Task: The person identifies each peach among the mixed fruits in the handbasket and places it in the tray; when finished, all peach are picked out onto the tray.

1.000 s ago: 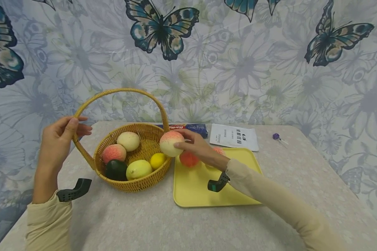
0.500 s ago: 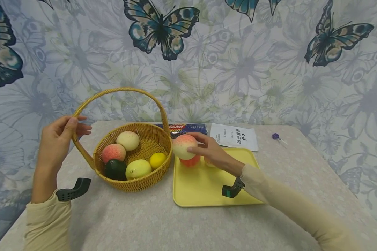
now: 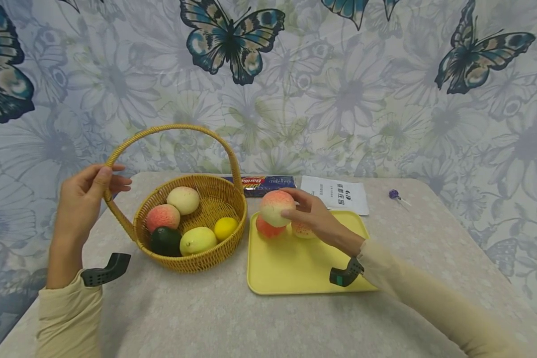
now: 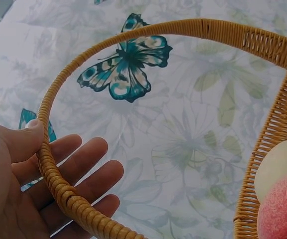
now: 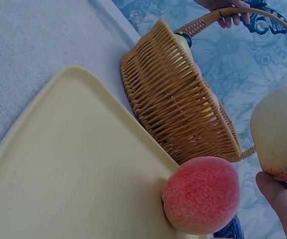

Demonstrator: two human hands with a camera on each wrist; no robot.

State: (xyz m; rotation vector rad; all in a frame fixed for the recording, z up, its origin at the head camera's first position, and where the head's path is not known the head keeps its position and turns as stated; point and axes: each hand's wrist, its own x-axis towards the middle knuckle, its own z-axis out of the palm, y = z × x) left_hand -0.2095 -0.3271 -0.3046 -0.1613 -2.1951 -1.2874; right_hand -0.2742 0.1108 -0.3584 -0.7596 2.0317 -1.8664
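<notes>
My left hand (image 3: pixel 82 199) holds the woven handle (image 4: pixel 53 179) of a wicker basket (image 3: pixel 197 266); the thumb lies on one side, the fingers behind it. Inside the basket are a pale peach (image 3: pixel 183 200), a pinkish peach (image 3: pixel 163 218), a dark green avocado (image 3: pixel 165 241), a pale yellow melon-like fruit (image 3: pixel 198 241) and a lemon (image 3: pixel 225 228). Over the back left of a yellow tray (image 3: pixel 291 271), my right hand (image 3: pixel 319 216) grips a pale peach with a pink top (image 3: pixel 276 208). Below it on the tray sit a red peach (image 5: pixel 201 195) and another peach (image 3: pixel 302 229), partly hidden.
Behind the tray lie a blue Barilla spaghetti pack (image 3: pixel 268 185) and a white printed pouch (image 3: pixel 335 194). A purple lollipop (image 3: pixel 395 195) is at the back right of the table (image 3: pixel 183 318). A butterfly-patterned wall covering (image 3: pixel 295 99) rises behind.
My right hand has carried the peach rightward from the basket's right rim to above the tray. The left hand and basket have stayed in place.
</notes>
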